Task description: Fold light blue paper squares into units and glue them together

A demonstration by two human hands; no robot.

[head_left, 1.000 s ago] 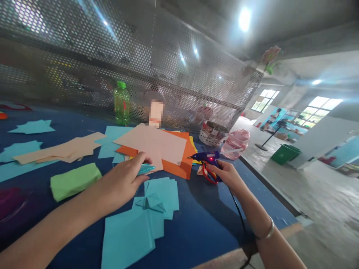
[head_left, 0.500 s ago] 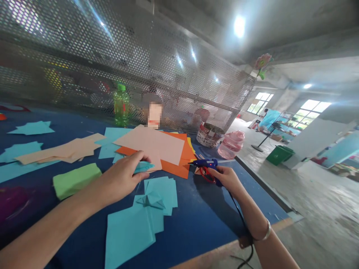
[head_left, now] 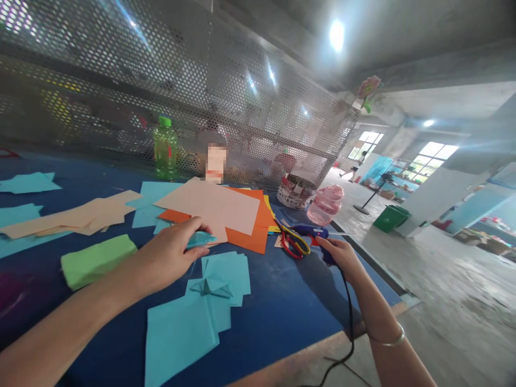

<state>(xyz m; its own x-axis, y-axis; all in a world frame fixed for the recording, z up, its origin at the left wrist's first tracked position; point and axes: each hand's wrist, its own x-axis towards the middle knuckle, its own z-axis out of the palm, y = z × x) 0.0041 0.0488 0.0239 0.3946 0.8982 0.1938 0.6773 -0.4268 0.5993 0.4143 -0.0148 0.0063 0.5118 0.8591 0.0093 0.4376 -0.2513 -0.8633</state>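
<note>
Left of centre, head view: left hand (head_left: 177,244) pinches folded blue paper (head_left: 197,239), partly finger-hidden, beside pale sheets (head_left: 234,210).
Right: right hand (head_left: 341,258) wraps the glue gun (head_left: 312,231), covering its handle; nozzle indistinct by scissors (head_left: 297,248).
Surface: blue tabletop (head_left: 278,317).
Room: concrete floor (head_left: 455,317), right.
Far side: perforated metal screen (head_left: 169,70).

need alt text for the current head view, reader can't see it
A person's left hand pinches folded light-blue paper while the right hand holds a blue glue gun at a blue table. Colored paper sheets, scissors and a green bottle are on it.
</note>
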